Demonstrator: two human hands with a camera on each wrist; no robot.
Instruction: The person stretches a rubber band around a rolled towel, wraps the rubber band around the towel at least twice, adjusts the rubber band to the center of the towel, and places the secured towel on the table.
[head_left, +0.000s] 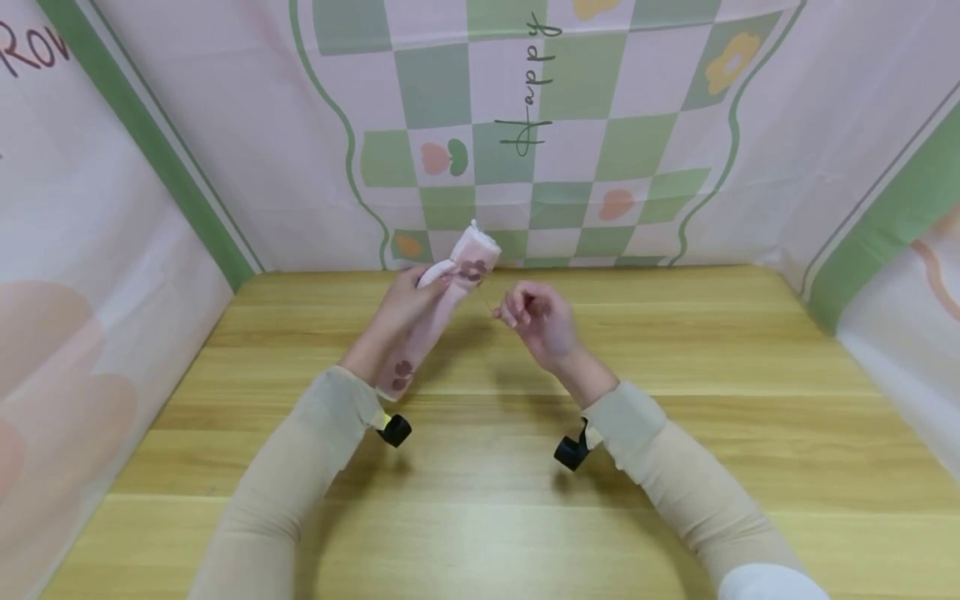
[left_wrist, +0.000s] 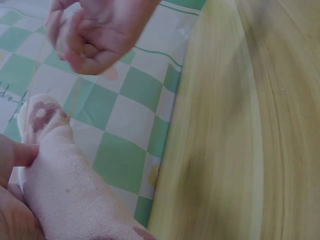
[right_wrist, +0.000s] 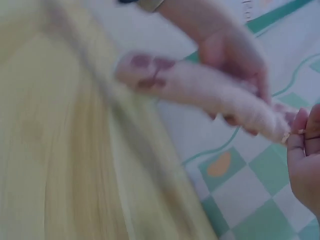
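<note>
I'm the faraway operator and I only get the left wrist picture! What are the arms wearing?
Observer: Beige sleeves, as the head view shows.
Operator: Ooh! The left hand holds a pink roll, but my picture cuts off its bottom end. Is there a pattern down there?
Observer: Yes, the head view shows a dark print near that end.
Operator: And what's the big word on the checked cloth?
Observer: It's "Happy", running sideways in the head view.

Printed-cloth booth point(head_left: 570, 158) around wooden table point(head_left: 487, 508)
</note>
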